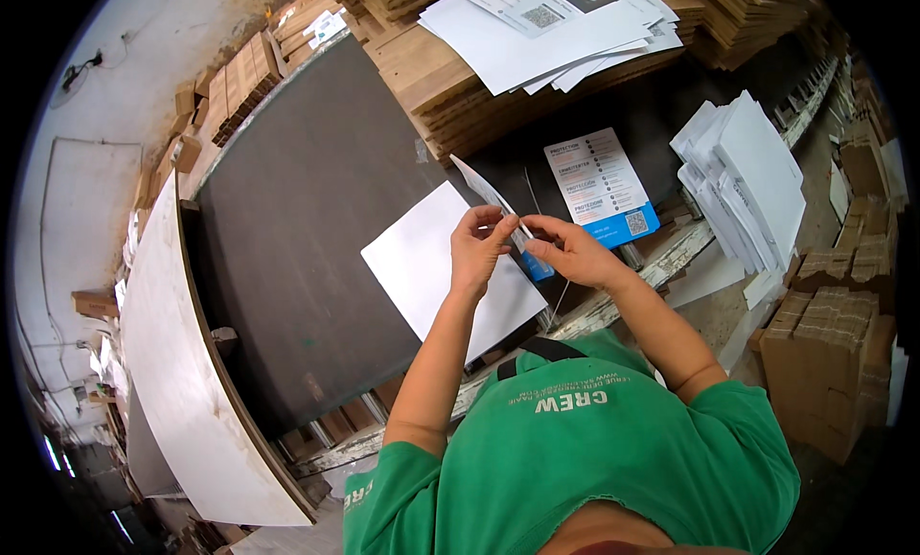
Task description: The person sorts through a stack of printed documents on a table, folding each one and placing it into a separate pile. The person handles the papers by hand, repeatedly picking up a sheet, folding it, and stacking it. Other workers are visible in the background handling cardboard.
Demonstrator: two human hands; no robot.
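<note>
By the worktop's (307,239) near edge, left hand (478,251) and right hand (575,254) pinch a leaflet (486,185), fingertips nearly closed, seemingly mid-fold; the next move likely needs aligned edges.

1. Soft, fairly even light covers the bench (307,258), bright enough to keep colours clear.
2. On the bench's right part, a white sheet (412,258) looks almost bleached against the dark surface.
3. Deep shadow lies to the bench's upper right, beside the stacked cardboard (407,66).
4. Well below and left of the bench, small glowing strips (51,453) burn out white amid gloom.
5. Fisheye distortion bows the pale panel (177,363) left of the bench; black vignetting rings the view.
6. Far right of the bench, cartons (815,354) look softer and dimmer.
</note>
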